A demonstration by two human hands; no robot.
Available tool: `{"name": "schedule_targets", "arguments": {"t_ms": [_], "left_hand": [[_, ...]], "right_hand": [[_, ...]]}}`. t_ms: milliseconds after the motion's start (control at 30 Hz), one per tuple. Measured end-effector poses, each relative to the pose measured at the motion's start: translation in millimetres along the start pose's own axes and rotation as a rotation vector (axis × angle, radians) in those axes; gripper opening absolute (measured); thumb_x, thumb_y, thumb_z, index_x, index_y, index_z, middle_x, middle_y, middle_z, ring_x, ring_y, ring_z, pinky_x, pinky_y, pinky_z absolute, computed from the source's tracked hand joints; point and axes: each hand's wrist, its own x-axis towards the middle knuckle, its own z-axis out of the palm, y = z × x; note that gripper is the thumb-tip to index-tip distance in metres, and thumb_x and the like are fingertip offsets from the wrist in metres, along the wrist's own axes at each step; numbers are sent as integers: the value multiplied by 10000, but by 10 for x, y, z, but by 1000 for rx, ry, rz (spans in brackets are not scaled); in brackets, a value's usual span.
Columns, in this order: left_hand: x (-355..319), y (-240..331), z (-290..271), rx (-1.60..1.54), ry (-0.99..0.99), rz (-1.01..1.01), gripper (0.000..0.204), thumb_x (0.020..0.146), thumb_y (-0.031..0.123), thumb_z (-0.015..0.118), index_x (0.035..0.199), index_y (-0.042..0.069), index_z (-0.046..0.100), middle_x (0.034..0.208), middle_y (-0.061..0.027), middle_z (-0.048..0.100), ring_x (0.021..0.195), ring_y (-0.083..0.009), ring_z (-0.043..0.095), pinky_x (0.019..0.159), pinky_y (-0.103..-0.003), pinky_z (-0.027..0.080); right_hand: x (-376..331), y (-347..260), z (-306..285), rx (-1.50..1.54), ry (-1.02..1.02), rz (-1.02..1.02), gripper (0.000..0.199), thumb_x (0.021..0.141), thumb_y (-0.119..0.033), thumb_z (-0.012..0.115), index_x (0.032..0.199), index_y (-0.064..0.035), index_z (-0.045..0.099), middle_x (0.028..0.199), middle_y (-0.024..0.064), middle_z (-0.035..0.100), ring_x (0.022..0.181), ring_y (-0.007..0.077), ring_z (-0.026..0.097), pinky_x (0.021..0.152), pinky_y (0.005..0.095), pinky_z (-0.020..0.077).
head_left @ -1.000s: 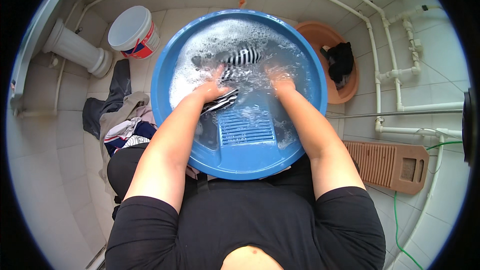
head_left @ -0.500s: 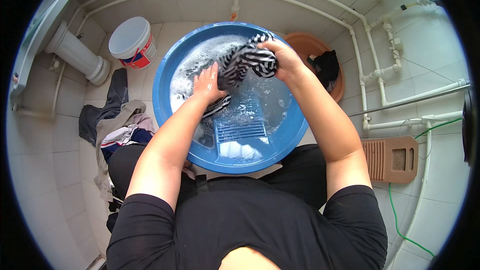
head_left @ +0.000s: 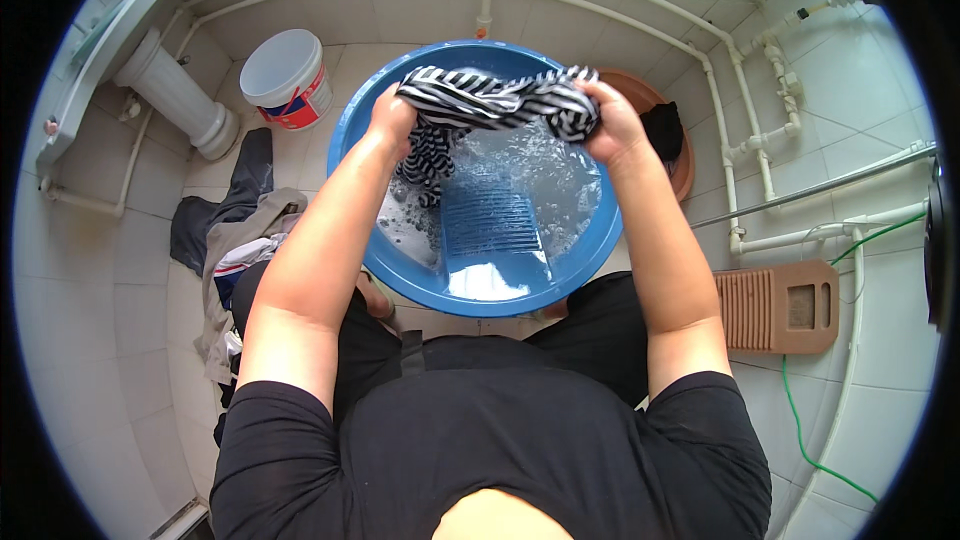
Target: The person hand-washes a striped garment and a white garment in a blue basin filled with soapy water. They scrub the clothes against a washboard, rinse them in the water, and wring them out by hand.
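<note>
A wet black-and-white striped garment (head_left: 490, 103) is stretched between my two hands above a blue tub (head_left: 349, 140). My left hand (head_left: 393, 120) is closed round its left end, and a bunched part hangs from there toward the soapy water. On the other side my right hand (head_left: 612, 122) grips the bunched right end. Beneath the cloth, a ribbed blue washboard (head_left: 492, 223) slopes out of the water at the tub's near side. Suds float on the water around it. My fingers are partly hidden by the cloth.
Behind the tub's right side stands an orange-brown basin (head_left: 684, 176) with dark cloth (head_left: 662, 130) in it. A white bucket (head_left: 285, 70) and a heap of clothes (head_left: 235, 225) are on the left. To the right lies a brown washboard (head_left: 775, 310), near a green hose (head_left: 800, 430) and white pipes (head_left: 735, 190).
My left hand has risen from the cloth in the water and now holds the garment's left end. The garment has been lifted and pulled out sideways; my right hand has moved slightly right.
</note>
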Motion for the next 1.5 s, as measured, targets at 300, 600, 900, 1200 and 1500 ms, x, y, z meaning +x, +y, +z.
{"name": "schedule_targets", "arguments": {"t_ms": [300, 600, 900, 1200, 1500], "left_hand": [[-1004, 625, 974, -344, -248, 115, 347, 919, 241, 302, 1016, 21, 552, 930, -106, 618, 828, -225, 614, 732, -351, 508], [-1618, 88, 1036, -475, -439, -63, 440, 925, 299, 299, 1194, -11, 457, 1169, -120, 541, 1079, -236, 523, 949, -353, 390], [-733, -375, 137, -466, -52, -252, 355, 887, 285, 379, 1074, 35, 548, 1070, -114, 591, 976, -237, 557, 887, -361, 447], [-621, -734, -29, 27, -409, 123, 363, 899, 292, 370, 1147, 62, 501, 1072, -98, 590, 970, -209, 552, 885, -338, 438], [-863, -109, 288, -257, -343, 178, 306, 880, 165, 410, 1132, 12, 492, 1060, -124, 572, 975, -208, 564, 878, -324, 454]], "right_hand": [[-263, 901, 26, -129, 78, 543, 902, 805, -624, 422, 1406, -188, -90, 1442, 165, -176, 1285, 513, 9, 967, 646, 170], [-205, 979, -13, 392, -157, 270, 768, 793, -686, 337, 1204, -53, 479, 1180, 162, 526, 1091, 298, 500, 957, 453, 373], [-297, 1065, 168, 401, -143, 392, 513, 817, -396, 337, 1010, 5, 593, 999, 167, 616, 895, 291, 591, 848, 415, 460], [-343, 1184, 302, 507, -269, 583, 424, 885, -291, 328, 1038, 15, 577, 1009, 146, 619, 876, 236, 613, 809, 365, 499], [-281, 1309, -93, 326, -260, 603, 912, 735, -792, 176, 1370, -143, 266, 1383, 188, 289, 1234, 451, 283, 899, 712, 200]]}}
